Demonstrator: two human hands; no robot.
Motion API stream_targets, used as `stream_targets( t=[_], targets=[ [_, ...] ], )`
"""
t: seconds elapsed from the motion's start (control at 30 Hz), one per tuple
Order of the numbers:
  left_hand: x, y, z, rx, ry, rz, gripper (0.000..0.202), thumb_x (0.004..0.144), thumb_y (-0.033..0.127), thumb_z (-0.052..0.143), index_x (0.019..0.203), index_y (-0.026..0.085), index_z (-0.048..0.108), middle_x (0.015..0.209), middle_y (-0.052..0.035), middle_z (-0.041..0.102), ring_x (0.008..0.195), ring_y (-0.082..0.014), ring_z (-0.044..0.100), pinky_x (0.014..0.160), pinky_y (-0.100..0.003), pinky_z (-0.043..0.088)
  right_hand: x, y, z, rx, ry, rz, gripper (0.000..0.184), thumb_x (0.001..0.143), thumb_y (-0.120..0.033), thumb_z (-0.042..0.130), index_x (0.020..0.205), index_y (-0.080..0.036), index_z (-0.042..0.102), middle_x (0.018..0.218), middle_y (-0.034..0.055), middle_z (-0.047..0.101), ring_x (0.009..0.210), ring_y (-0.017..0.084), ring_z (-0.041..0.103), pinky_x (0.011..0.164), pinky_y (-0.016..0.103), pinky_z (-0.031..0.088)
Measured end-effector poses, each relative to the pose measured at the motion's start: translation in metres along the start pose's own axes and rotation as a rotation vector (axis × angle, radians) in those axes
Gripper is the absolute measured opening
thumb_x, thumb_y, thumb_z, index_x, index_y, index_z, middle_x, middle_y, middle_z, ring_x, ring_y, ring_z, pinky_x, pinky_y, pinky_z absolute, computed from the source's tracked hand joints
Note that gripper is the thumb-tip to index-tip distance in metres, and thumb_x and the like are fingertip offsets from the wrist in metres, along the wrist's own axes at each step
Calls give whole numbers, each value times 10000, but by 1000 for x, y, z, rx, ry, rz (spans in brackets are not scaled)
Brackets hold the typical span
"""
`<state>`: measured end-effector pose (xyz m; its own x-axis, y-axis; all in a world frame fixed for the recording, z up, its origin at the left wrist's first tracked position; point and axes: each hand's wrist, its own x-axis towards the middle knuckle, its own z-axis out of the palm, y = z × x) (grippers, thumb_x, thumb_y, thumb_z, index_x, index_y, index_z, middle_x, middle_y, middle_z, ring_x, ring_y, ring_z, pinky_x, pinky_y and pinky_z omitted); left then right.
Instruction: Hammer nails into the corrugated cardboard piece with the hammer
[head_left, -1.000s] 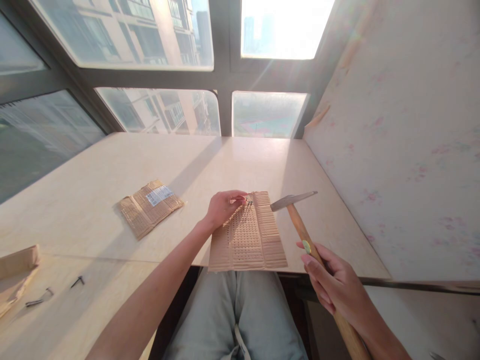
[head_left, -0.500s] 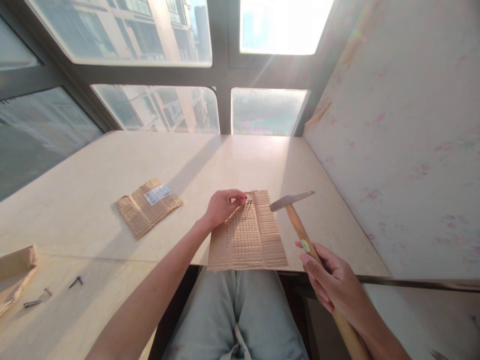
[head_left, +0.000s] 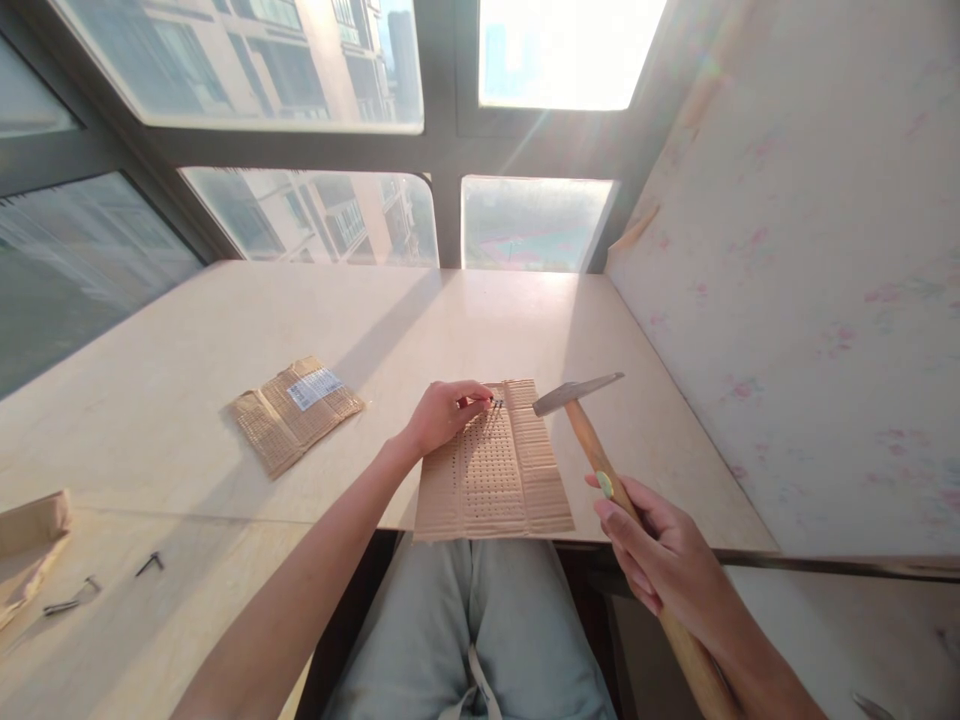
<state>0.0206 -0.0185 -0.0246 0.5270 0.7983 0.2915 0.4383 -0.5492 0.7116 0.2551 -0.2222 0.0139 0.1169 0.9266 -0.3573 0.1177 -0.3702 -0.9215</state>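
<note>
Reaching the near edge of the table (head_left: 487,320), the perforated cardboard sheet (head_left: 487,490) is lying before the lap (head_left: 427,610). The left hand (head_left: 444,415) is pinching narrowly at its far end beside nails (head_left: 498,405); whether it is holding one, I cannot tell. The right hand (head_left: 652,535) is gripping a hammer (head_left: 584,430), its head hovering by the sheet's right edge. Beyond, the table is stretching to sunlit windows (head_left: 536,225).

Matt cardboard, smooth wood, metal.
We note a ridged, hole-pricked cardboard sheet (head_left: 492,485), matt; hammer handle (head_left: 588,442) in smooth wood; hammer head (head_left: 577,393) in metal, faint sheen; metal nails (head_left: 499,404); smooth, softly glossy tabletop (head_left: 315,310); matt cloth trousers (head_left: 442,610); papery label (head_left: 314,388) on shinier cardboard piece (head_left: 276,428).
</note>
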Motion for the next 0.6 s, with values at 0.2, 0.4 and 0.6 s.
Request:
stream_targets(
  t=[0.2, 0.4, 0.6],
  targets=[
    [0, -1, 1, -12, 26, 25, 174, 868, 354, 623, 913, 227, 734, 854, -7, 760, 662, -121, 630, 685, -251, 500, 0, -6, 4, -16, -19, -6, 600, 861, -588, 553, 1246, -129, 520, 407, -141, 305, 289, 49, 245, 256, 141, 290],
    [0, -1, 1, -23, 35, 31, 172, 871, 351, 619, 899, 228, 735, 866, -7, 761, 678, -124, 641, 689, -252, 505, 5, -13, 9, -25, -47, -37, 621, 874, -579, 534, 1296, -125, 483, 394, -144, 316, 277, 56, 266, 253, 143, 283],
    [-1, -1, 3, -53, 43, 1, 217, 871, 398, 607, 903, 229, 740, 886, -22, 764, 680, -136, 646, 688, -271, 513, 13, -24, 18, -32, -80, -69, 556, 895, -531, 543, 1278, -131, 499, 414, -141, 339, 277, 49, 286, 261, 137, 288]
  ],
)
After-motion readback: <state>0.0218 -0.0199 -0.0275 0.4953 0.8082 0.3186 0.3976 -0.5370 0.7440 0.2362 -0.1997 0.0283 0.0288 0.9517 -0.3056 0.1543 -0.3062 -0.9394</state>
